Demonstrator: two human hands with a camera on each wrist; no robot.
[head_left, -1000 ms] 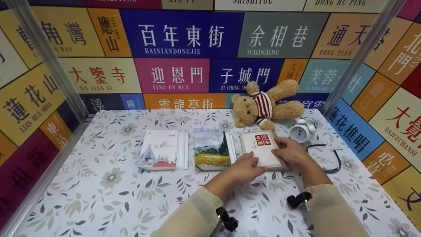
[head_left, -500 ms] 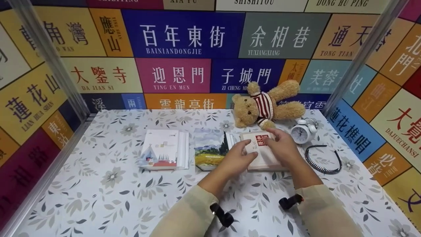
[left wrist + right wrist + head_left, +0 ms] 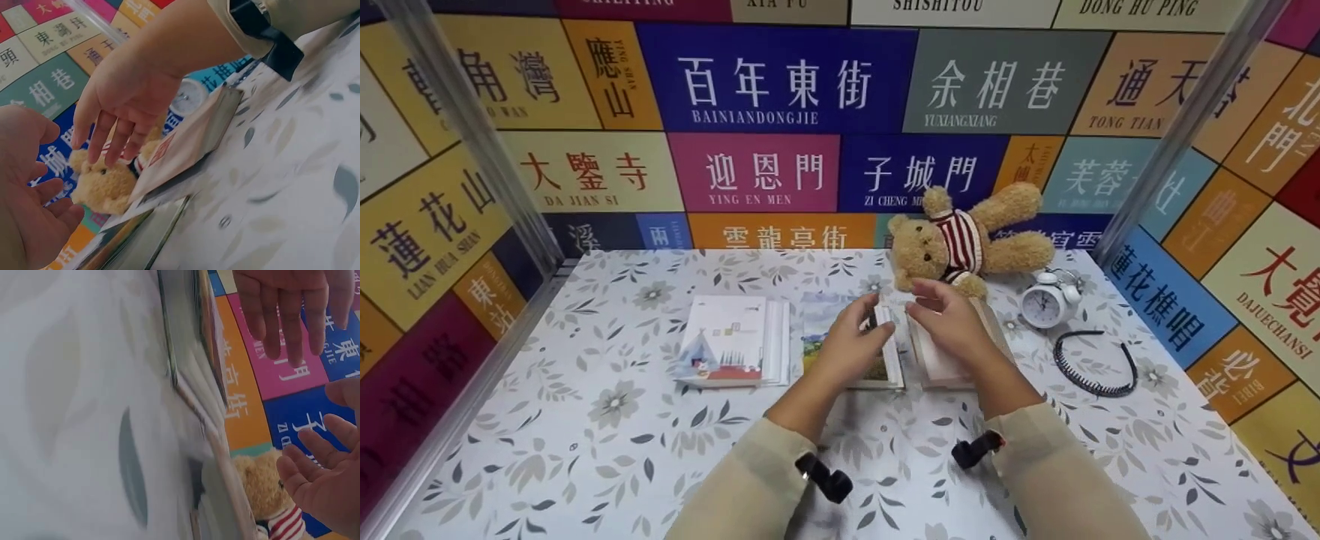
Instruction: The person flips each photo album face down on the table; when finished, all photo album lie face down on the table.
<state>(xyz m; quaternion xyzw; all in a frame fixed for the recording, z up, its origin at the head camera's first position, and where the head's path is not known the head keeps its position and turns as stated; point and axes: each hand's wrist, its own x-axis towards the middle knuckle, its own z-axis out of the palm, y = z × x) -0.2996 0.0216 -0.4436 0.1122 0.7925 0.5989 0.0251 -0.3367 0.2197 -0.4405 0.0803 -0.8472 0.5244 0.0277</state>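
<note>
My left hand (image 3: 851, 343) hovers over the landscape-covered book (image 3: 816, 319) in the middle, fingers loosely bent and holding nothing. Facing it, my right hand (image 3: 952, 321) hangs above the cream book (image 3: 941, 366), part of whose cover it hides in the head view. The left wrist view shows a gap between my right hand (image 3: 129, 95) and the cream book (image 3: 188, 138), whose red stamp is visible. Both palms turn towards each other, with space between them. A white book (image 3: 727, 330) with a tent picture lies flat at the left, apart from both hands.
A teddy bear (image 3: 967, 240) in a striped sweater lies at the back, near the wall. To the right are a white alarm clock (image 3: 1044, 304) and a black headband (image 3: 1099, 366). A floral cloth (image 3: 615, 442) covers the table.
Both hands have left the cream book, which they touched earlier, and shifted left. My left hand now overlaps the landscape book. The books, bear, clock and headband stay in place.
</note>
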